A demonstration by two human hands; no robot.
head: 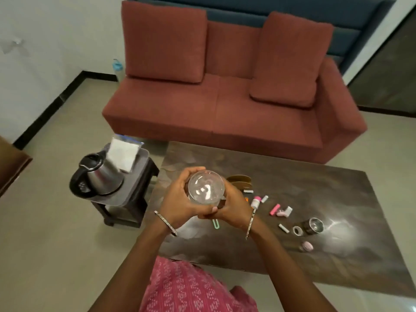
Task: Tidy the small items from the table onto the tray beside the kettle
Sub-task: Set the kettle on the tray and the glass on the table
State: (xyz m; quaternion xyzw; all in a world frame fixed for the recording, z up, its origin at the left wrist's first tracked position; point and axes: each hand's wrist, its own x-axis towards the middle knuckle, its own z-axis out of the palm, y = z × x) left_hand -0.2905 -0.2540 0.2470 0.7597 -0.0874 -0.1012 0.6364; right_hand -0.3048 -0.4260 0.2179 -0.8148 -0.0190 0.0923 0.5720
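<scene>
A clear glass tumbler (206,186) is held above the left end of the dark coffee table (315,192). My left hand (177,199) and my right hand (231,204) both wrap around it, fingers meeting underneath. To the left, a grey tray (137,176) lies on a small dark stool, with a steel kettle (95,176) and a white packet (123,155) on it. Several small items lie on the table to the right: a pink-capped bottle (255,202), a pink tube (275,209), white sachets (284,228), a tape roll (298,230), a steel cup (314,225) and a pink oval object (307,246).
A red sofa (225,104) stands behind the table. A gold-coloured object (239,180) sits just past my right hand. A light green clip (216,224) shows below my hands. A wooden piece of furniture (11,167) is at the left edge.
</scene>
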